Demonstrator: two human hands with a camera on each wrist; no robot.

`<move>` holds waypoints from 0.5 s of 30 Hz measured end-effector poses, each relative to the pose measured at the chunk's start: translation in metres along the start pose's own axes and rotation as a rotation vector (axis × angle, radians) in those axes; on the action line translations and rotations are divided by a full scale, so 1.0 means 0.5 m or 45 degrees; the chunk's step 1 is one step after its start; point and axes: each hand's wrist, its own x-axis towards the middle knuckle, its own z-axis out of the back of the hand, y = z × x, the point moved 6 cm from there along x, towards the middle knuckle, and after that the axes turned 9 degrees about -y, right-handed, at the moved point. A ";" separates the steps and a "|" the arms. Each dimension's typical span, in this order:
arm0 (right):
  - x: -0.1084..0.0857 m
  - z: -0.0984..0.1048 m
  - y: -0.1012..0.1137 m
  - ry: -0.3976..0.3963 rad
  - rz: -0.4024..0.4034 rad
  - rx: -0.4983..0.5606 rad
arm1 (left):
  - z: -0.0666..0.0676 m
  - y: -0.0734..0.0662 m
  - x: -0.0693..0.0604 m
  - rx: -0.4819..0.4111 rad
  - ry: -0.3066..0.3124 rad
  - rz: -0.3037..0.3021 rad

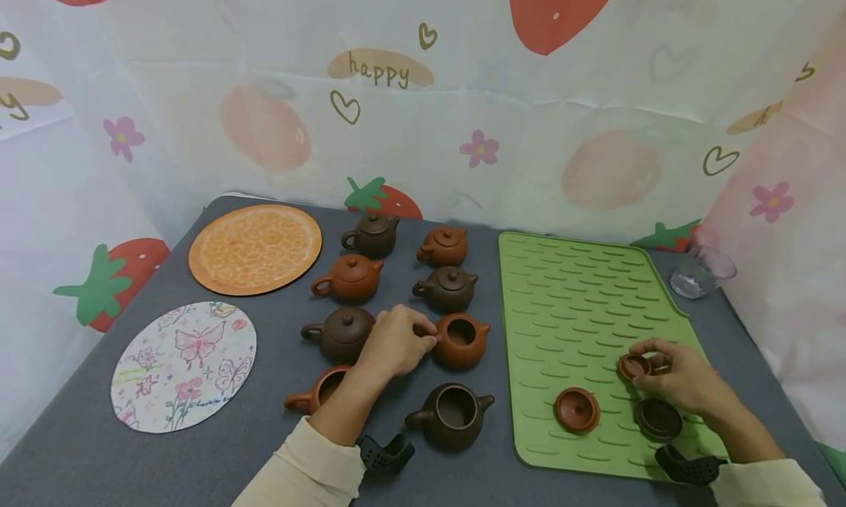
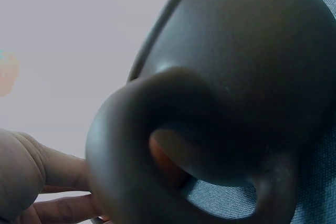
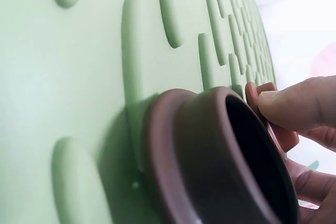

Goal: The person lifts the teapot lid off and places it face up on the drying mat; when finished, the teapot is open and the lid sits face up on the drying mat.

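Observation:
My left hand (image 1: pixel 395 343) pinches the handle side of a lidless reddish-brown teapot (image 1: pixel 472 354), which stands on the grey table. In the left wrist view, a dark teapot (image 2: pixel 252 61) fills the front and covers the fingertips of my left hand (image 2: pixel 50 177). Over the green mat, my right hand (image 1: pixel 684 378) grips a small reddish lid (image 1: pixel 634 366) between thumb and fingers. A dark lid (image 1: pixel 659 420) lies upturned just below that hand; it looms large in the right wrist view (image 3: pixel 210 150). To its left lies another reddish lid (image 1: pixel 576 411).
Two more lidless teapots, one dark (image 1: pixel 456 437) and one reddish (image 1: pixel 300 401), stand nearer me. Several lidded teapots (image 1: pixel 350 278) stand behind. The green ridged mat (image 1: pixel 581 294) is on the right, with a glass cup (image 1: pixel 694 275) past it. Two round mats (image 1: pixel 254 250) lie left.

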 end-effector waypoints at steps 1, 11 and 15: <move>0.000 -0.001 -0.001 0.005 -0.002 -0.001 | 0.000 0.000 0.000 0.001 0.001 0.000; 0.002 -0.004 -0.001 0.048 0.024 0.000 | 0.002 -0.002 -0.001 -0.002 -0.005 -0.005; 0.002 -0.004 0.001 0.057 0.031 -0.017 | 0.002 -0.002 -0.002 -0.003 -0.007 -0.016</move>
